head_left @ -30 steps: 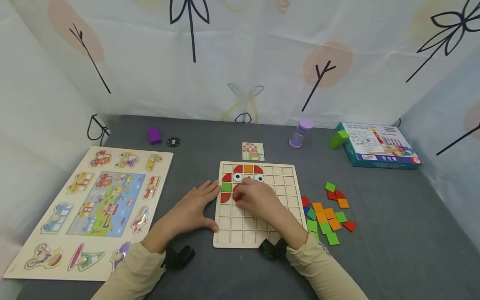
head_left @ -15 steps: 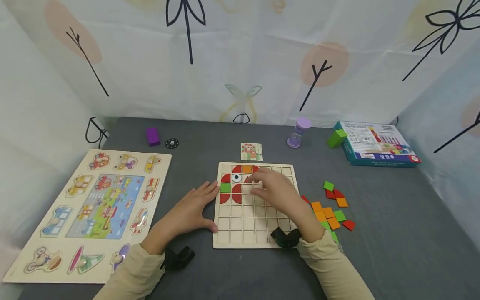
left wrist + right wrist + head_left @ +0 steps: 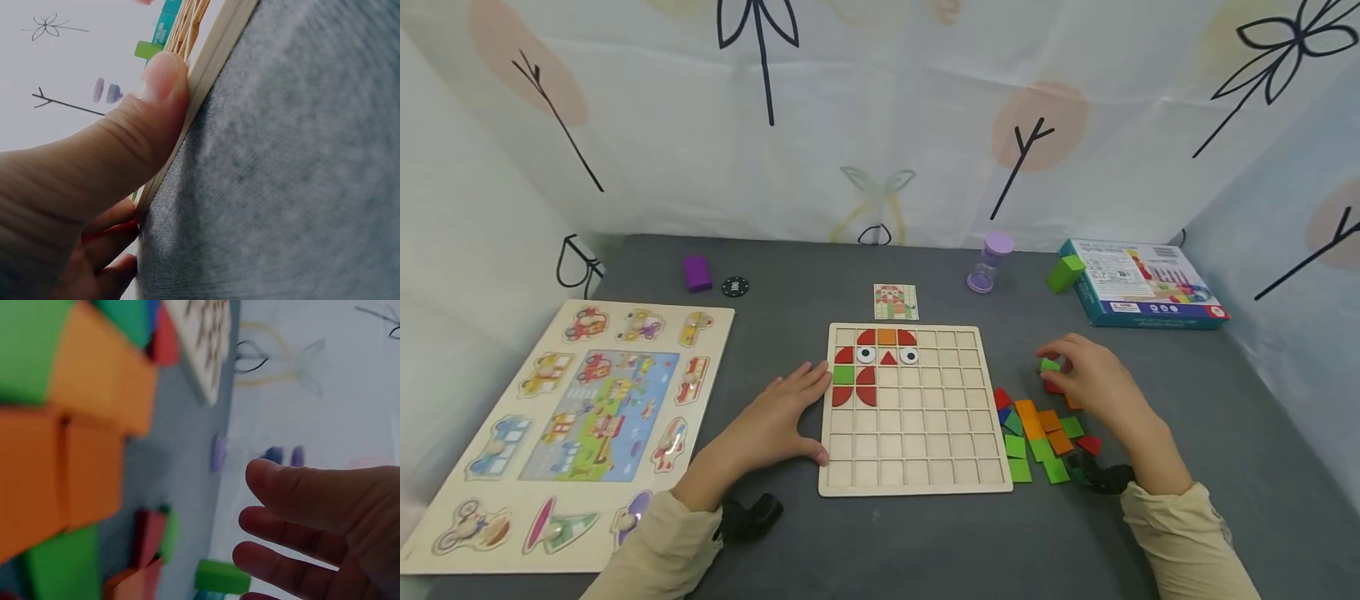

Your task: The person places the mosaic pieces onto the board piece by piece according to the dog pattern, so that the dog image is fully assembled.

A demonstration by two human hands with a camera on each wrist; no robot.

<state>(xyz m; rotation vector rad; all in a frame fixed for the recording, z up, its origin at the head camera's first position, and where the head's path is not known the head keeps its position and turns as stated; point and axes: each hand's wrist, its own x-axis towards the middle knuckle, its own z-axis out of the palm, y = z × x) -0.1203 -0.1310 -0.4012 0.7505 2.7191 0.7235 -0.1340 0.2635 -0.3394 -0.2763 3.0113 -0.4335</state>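
A wooden grid board lies flat mid-table, with red, orange and green tiles and two eye tiles set in its upper left cells. Against its left edge rests my left hand, fingers extended and thumb apart; the left wrist view has the thumb pressed to the board's side. Off to the right, my right hand hovers over a green tile at the top of the loose pile. In the right wrist view its thumb and fingers are parted with nothing between them.
Loose orange tiles and others lie right of the board. A pattern card, sand timer, green block and game box stand behind. A vehicle puzzle, purple block and black chip are left.
My right hand has left the board's upper cells and travelled right to the loose tiles, uncovering a red triangle and the second eye tile. My left hand stays at the board's edge.
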